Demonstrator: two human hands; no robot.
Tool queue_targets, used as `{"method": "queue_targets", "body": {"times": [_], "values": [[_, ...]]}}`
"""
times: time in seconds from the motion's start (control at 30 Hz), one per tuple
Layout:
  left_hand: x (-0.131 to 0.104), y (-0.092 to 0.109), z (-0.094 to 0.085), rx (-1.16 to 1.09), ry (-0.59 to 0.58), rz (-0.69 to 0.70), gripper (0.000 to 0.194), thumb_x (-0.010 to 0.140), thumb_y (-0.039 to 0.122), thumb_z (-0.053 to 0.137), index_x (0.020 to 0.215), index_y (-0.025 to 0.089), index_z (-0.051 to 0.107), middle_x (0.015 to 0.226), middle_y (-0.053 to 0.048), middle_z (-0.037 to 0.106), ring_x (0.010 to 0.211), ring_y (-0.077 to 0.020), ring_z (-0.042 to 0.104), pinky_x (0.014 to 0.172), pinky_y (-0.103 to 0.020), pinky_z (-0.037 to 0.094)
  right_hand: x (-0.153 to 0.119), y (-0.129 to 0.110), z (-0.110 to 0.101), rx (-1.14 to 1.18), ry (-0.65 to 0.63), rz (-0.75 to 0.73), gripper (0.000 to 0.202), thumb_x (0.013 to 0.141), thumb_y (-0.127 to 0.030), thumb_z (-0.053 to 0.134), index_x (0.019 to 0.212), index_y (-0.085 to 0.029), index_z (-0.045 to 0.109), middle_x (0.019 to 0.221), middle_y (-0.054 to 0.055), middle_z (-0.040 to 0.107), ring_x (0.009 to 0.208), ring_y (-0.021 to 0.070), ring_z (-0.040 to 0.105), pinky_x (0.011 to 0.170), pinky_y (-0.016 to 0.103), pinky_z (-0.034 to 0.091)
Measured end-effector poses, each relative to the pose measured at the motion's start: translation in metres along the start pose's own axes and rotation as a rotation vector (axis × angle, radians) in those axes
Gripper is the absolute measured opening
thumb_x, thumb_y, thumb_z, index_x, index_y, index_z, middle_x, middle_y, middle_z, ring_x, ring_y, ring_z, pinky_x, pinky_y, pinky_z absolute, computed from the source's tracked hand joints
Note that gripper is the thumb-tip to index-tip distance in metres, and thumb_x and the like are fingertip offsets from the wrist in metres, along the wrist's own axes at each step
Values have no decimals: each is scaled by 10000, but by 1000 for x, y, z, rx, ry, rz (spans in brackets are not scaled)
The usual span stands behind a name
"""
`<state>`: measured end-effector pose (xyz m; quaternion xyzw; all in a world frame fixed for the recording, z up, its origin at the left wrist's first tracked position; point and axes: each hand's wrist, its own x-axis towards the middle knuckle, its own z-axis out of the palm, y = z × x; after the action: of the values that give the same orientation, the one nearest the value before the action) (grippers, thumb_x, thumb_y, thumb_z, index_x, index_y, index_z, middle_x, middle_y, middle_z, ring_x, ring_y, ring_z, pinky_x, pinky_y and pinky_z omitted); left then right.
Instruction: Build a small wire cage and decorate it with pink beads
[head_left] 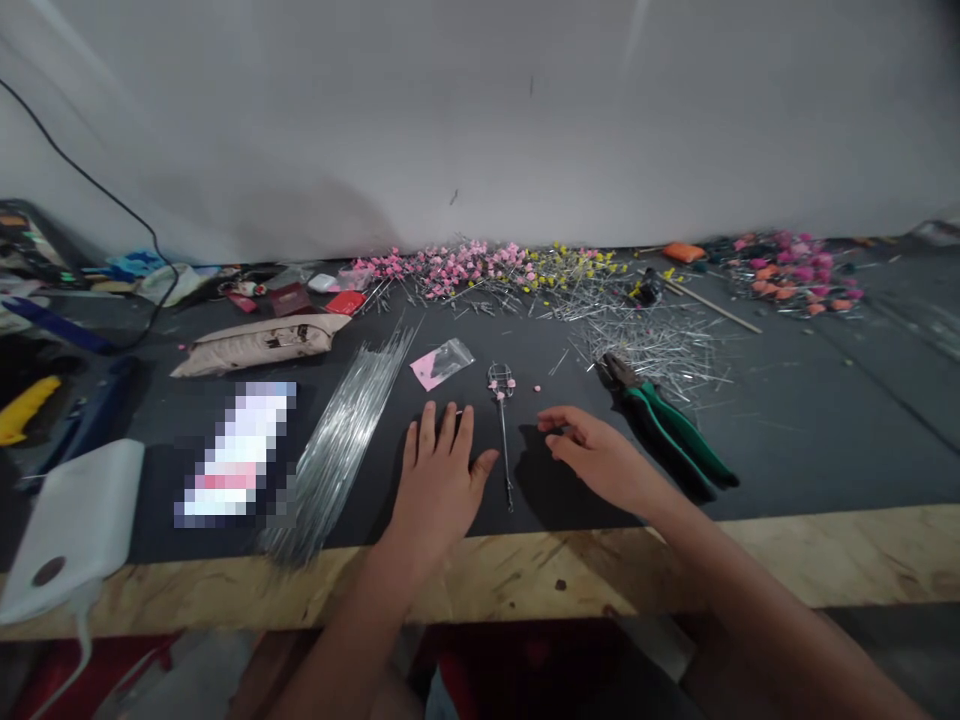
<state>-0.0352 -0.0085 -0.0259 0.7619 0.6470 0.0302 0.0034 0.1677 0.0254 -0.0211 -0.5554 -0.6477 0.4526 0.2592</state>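
My left hand [439,480] lies palm down on the dark tabletop with its fingers spread, and nothing is in it. Beside its thumb is a twisted wire piece [505,440], with a rounded mesh head and several small pink bits on it. To the right of that piece, my right hand [600,455] hovers with fingers loosely curved, thumb and forefinger apart, holding nothing that I can see. A small pink bit [536,388] rests near the mesh head. Above my left fingertips lies a small clear bag [454,358] with pink material.
Green-handled pliers [667,420] lie past my right hand. Straight wires [345,430] form a bundle at left, near a blurred phone [240,455] and white power bank [82,530]. Pink-tipped wires [472,265], yellow-tipped wires [574,268] and loose wires [652,345] lie behind.
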Motion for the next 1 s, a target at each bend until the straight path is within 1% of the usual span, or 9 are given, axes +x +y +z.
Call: {"method": "queue_targets", "body": {"times": [0.1,0.2,0.4,0.5,0.57,0.7,0.8,0.87,1.0], "values": [[13,-3,1,4,5,-15,621,903,501,176,1386,127,287,1440,-83,320,1356,-309,111,1077,-481,171,1,1,1,-18,1,-11,273,797,-230,473,1058,-225,556,1022,29,625,820,141,574,738,281,437],[15,-2,3,15,6,-26,624,903,499,171,1385,119,286,1443,-81,313,1355,-306,117,1078,-477,173,1,1,1,-26,1,-15,274,794,-230,476,1053,-230,562,1012,27,629,800,138,575,732,283,441],[-11,5,3,41,-4,2,603,903,490,207,1383,135,298,1455,-89,282,1358,-299,111,1077,-486,169,2,3,2,-26,1,-13,268,795,-235,472,1044,-235,569,1000,23,635,781,137,576,706,278,448],[-16,6,2,40,-13,8,580,907,478,215,1382,156,304,1459,-87,273,1359,-302,106,1072,-500,172,2,3,3,-29,6,-11,267,795,-233,472,1043,-236,570,1000,24,638,789,141,581,723,287,448],[-11,5,1,35,-12,1,573,908,474,214,1383,165,300,1455,-92,281,1359,-302,106,1071,-507,167,2,2,3,-32,9,-12,270,796,-229,472,1048,-235,568,1006,28,638,792,144,582,735,294,447],[6,3,-1,15,-17,-13,593,904,491,205,1384,155,295,1437,-104,319,1356,-306,117,1068,-513,170,1,3,3,-52,10,-25,272,796,-231,479,1052,-244,568,1016,24,638,793,145,575,748,299,443],[11,3,-2,9,-14,-9,592,906,486,207,1385,149,291,1435,-105,325,1356,-304,119,1069,-509,173,2,4,3,-54,6,-21,273,799,-233,477,1057,-248,563,1019,16,638,786,140,569,734,290,442],[7,3,-2,11,-15,-3,582,908,473,222,1384,146,292,1438,-103,317,1357,-300,115,1073,-506,168,2,4,3,-59,7,-22,272,800,-228,476,1056,-249,564,1016,12,639,781,136,567,728,284,441],[-9,3,-2,15,-17,27,589,901,480,252,1381,143,299,1447,-98,300,1359,-301,104,1076,-512,164,3,5,3,-68,8,-20,264,800,-229,476,1047,-254,566,1009,4,640,780,135,567,725,281,440]]}}
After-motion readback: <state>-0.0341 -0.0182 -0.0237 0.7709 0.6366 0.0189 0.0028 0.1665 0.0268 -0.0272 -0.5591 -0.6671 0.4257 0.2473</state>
